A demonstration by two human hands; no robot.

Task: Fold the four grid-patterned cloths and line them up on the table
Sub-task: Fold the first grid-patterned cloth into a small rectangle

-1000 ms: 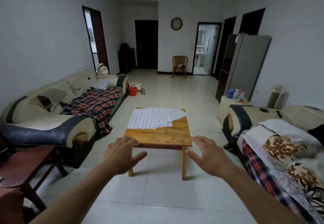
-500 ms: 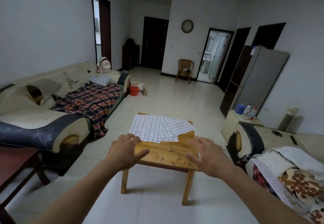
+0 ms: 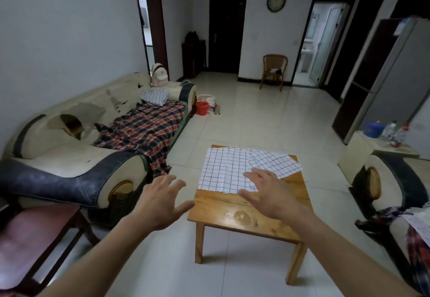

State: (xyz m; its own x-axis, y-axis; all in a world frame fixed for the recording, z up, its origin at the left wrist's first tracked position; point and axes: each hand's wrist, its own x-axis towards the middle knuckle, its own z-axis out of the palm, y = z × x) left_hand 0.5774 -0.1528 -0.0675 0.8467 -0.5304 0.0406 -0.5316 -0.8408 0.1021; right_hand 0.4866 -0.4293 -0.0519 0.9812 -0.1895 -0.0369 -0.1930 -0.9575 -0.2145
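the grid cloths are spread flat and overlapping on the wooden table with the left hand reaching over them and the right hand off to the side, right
Not quite: the hands are swapped. The head view shows the right hand over the grid cloths on the wooden table, the left hand beside it.

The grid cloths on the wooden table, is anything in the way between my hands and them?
Nothing visible. Both the left hand and right hand are open and empty, the grid cloths lie fanned and overlapping, and the table in front of them is bare.

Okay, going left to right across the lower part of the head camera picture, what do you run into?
Dark red chair → left hand → right hand above the wooden table, its fingertips over the grid-patterned cloths → second sofa's armrest.
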